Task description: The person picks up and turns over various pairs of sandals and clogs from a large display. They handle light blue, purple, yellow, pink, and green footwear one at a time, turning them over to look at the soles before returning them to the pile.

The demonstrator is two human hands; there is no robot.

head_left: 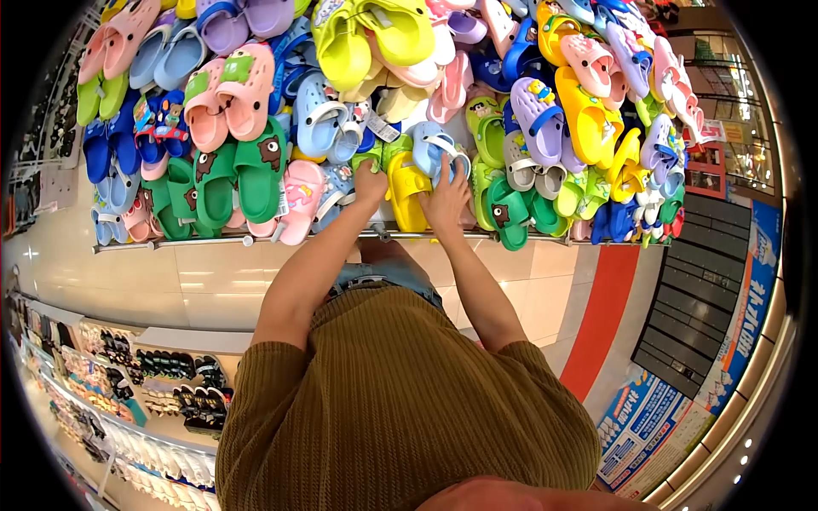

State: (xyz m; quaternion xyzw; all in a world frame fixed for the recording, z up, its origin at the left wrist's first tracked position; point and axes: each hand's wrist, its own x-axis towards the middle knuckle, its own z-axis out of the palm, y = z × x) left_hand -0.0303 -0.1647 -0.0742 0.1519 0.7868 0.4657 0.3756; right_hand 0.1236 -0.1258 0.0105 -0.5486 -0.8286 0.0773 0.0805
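Note:
My left hand (369, 184) is at the front of the shoe display, its fingers curled against a lime green clog (368, 156). The hand covers part of that clog. Just to the right, my right hand (446, 203) has its fingers over the opening of a light blue clog (433, 141) and appears to grip it. Its thumb side lies beside a yellow clog (407, 198), which stands toe-up between my two hands.
Colourful clogs are piled all around, among them green bear slides (259, 175) and a pink clog (302, 200). A metal rail (290, 238) runs along the display's front edge. Shoe shelves (153, 366) stand behind on the left; a red floor stripe (601, 324) lies right.

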